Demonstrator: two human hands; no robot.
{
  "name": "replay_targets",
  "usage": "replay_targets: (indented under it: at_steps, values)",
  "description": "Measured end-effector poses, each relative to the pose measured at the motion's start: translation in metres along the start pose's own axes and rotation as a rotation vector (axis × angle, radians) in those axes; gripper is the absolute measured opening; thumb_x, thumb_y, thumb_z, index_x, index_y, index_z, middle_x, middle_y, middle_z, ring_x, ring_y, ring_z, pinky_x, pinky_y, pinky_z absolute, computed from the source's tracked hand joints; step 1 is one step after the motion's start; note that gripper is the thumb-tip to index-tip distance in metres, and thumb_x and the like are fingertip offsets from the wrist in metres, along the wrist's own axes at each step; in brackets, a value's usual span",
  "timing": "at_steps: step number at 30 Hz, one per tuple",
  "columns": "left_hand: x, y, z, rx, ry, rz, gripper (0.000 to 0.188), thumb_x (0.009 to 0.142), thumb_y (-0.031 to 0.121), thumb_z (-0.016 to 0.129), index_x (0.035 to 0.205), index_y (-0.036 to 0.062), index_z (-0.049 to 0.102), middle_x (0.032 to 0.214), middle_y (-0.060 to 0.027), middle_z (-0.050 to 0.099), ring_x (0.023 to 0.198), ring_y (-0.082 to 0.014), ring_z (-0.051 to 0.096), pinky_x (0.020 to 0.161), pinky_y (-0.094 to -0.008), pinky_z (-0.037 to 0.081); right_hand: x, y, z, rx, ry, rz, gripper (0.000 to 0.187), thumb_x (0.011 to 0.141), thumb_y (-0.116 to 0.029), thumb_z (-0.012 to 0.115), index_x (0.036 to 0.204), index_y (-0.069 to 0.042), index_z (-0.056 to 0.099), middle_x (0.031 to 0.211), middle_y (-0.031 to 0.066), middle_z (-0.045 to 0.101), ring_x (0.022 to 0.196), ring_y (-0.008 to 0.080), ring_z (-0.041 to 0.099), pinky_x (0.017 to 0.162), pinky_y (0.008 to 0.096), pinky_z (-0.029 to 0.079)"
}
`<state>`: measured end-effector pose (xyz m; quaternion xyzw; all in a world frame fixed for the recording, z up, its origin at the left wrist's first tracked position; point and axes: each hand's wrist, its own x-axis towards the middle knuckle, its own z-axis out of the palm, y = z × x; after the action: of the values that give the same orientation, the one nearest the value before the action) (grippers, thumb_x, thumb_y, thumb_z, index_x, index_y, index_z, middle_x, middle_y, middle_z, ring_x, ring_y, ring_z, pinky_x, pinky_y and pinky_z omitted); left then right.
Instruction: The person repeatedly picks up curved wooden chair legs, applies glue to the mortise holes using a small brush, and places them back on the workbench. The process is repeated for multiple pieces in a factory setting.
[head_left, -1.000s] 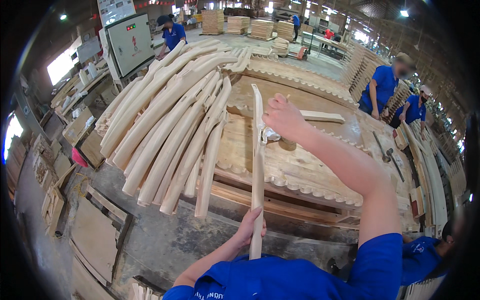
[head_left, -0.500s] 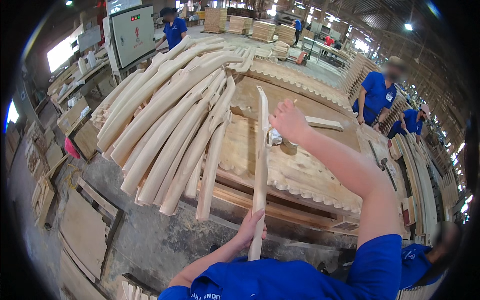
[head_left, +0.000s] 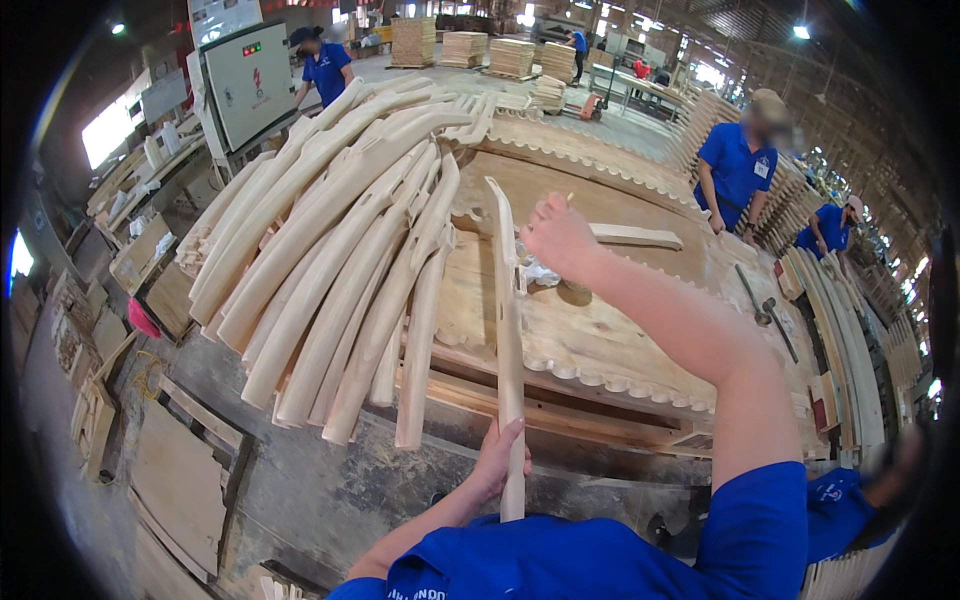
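Observation:
My left hand (head_left: 497, 458) is closed around the lower part of a long, pale, curved wooden piece (head_left: 509, 350), which stands up and away from my body over the table edge. Slots show in its upper part. Beside that upper part, on its right, is my right hand (head_left: 557, 236), fingers pinched on a thin yellowish stick (head_left: 570, 197) whose tip pokes out above the fist. Crumpled white material (head_left: 541, 274) and a small round container (head_left: 574, 293), partly hidden by my forearm, sit below this hand. Another wooden piece (head_left: 637, 236) lies flat behind it.
A large pile of similar curved wooden pieces (head_left: 330, 250) overhangs the table at left. Scalloped strips edge the plywood tabletop (head_left: 610, 335). A hammer (head_left: 766, 312) lies at right. Co-workers in blue stand at far left, at right (head_left: 738, 170) and close by my lower right (head_left: 840, 510).
The whole view has shifted slightly. The upper end of the wooden piece sits farther left in the picture, and my right hand has moved left and slightly up. Both hands keep their holds.

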<state>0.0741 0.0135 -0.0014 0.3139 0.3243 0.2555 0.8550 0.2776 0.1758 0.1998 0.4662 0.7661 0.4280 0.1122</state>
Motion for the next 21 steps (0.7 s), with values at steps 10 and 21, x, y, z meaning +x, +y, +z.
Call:
replay_targets:
  at_steps: [10,21]
  values:
    - [0.001,-0.002,-0.004,-0.113,-0.027,-0.039,0.034,0.091,0.039,0.047,0.110,0.0150,0.032,0.061,-0.0079,0.048,0.038,-0.0185,0.047,0.034,-0.0289,0.040,-0.008,0.006,-0.001,0.035,0.201,-0.048,0.004,0.071,-0.018,0.060,0.070,-0.015,0.058,0.073,0.0000,0.056,0.082,0.0169,0.053,0.070,0.0343,0.040]
    - [0.001,-0.009,0.029,0.104,-0.047,0.211,0.051,0.086,0.025,0.047,0.131,0.0109,0.029,0.059,-0.0086,0.045,0.037,-0.0183,0.045,0.035,-0.0268,0.041,-0.175,0.034,-0.003,1.226,0.244,0.945,0.016,0.082,-0.021,0.061,0.080,-0.005,0.058,0.065,0.0025,0.057,0.053,0.0143,0.050,0.050,0.0271,0.040]
